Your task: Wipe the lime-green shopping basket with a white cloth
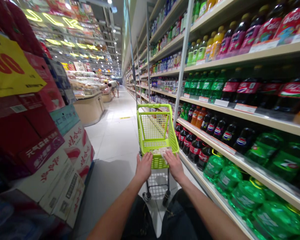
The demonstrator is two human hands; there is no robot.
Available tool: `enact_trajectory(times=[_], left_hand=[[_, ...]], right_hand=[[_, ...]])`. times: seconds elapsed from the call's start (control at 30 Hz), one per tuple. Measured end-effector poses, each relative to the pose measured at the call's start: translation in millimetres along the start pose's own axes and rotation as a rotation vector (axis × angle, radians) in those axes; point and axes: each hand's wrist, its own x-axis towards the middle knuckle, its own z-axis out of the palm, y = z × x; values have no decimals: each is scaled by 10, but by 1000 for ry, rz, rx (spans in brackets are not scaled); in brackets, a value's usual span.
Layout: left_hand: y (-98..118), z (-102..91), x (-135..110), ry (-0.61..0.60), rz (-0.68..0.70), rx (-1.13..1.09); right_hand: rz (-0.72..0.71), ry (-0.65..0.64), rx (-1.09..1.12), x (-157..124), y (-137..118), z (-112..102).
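A lime-green shopping cart (153, 128) stands in the aisle just ahead of me, its upper basket looking empty. My left hand (143, 166) is wrapped over the near handle at its left end. My right hand (173, 164) grips the same handle at its right end. Between the two hands a whitish bit of the handle shows. The cart's black wheels (166, 196) rest on the pale tiled floor (115, 143).
Shelves of soda bottles (215, 125) line the right side, close to the cart. Stacked red and white cartons (52, 156) with a yellow price sign (7, 66) crowd the left. Far down the aisle a person (113, 86) bends near a curved counter (90, 106).
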Motion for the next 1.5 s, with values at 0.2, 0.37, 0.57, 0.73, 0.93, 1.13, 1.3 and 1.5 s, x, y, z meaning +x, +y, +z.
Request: enact_trajectory(times=[0.2, 0.37, 0.57, 0.73, 0.93, 1.13, 1.3, 1.5], left_hand=[[-8, 121, -80, 38, -52, 27], [26, -3, -49, 31, -67, 20], [247, -205, 108, -3, -127, 12], [608, -210, 115, -23, -58, -13], [820, -164, 146, -43, 133, -108], [585, -102, 365, -94, 159, -40], [712, -82, 396, -80, 238, -3], [455, -171, 458, -54, 113, 95]], right_hand=[[101, 34, -25, -60, 55, -58], [0, -47, 21, -66, -84, 41], [-21, -72, 57, -107, 149, -23], [33, -112, 54, -286, 435, -163], [235, -136, 50, -505, 941, -336], [310, -26, 151, -410, 654, -437], [249, -17, 138, -344, 273, -432], [441, 18, 88, -502, 514, -525]])
